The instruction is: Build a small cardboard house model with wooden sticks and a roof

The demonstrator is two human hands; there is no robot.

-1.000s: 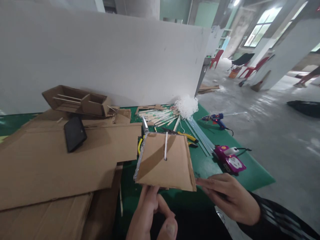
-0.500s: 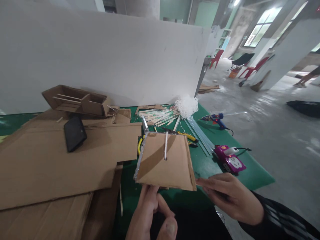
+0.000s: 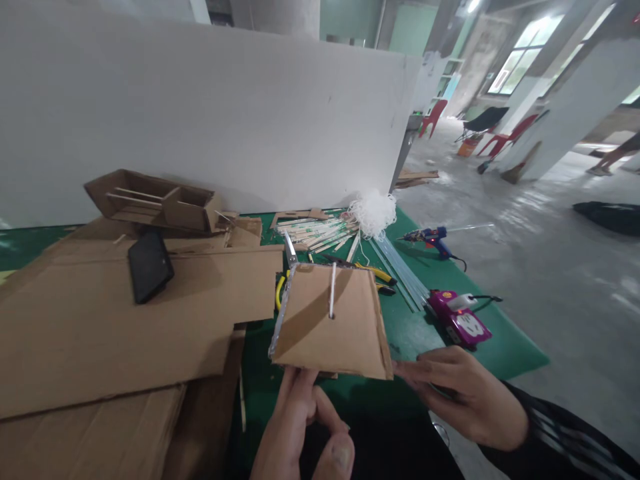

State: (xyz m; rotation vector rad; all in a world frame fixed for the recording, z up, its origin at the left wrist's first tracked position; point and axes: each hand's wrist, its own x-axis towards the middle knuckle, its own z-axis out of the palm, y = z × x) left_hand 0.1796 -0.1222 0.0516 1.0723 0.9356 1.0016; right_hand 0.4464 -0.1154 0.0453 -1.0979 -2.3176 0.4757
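1. The left hand (image 3: 303, 427) is nearest: its fingers reach under the near edge of a cardboard panel (image 3: 347, 330), while its thumb stands apart below. Whether it grips the panel or merely props it, I cannot tell.
2. The right hand (image 3: 463, 393) comes in from the right, its fingers close together and its tips at the panel's near right corner. Contact looks likely, but a firm pinch there cannot be made out.
3. The panel lies straight ahead of the left hand and to the left of the right hand. It is nearly square, with no marked long axis; the white stick (image 3: 333, 287) on it points away from the left hand, its near end at a small hole. Neither hand is clearly nearer, since both meet the panel's near side.
4. Left of the left hand, stacked cardboard sheets (image 3: 165, 340) cover the green desk (image 3: 515, 360), with a black device (image 3: 150, 267) on top.
5. Beyond the panel lie yellow-handled pliers (image 3: 381, 275); ahead of the right hand are a purple power strip (image 3: 459, 320), clear glue sticks (image 3: 400, 277) and a glue gun (image 3: 437, 241).
6. Farther ahead of the left hand are wooden sticks (image 3: 320, 233) and a white stringy tangle (image 3: 373, 215).
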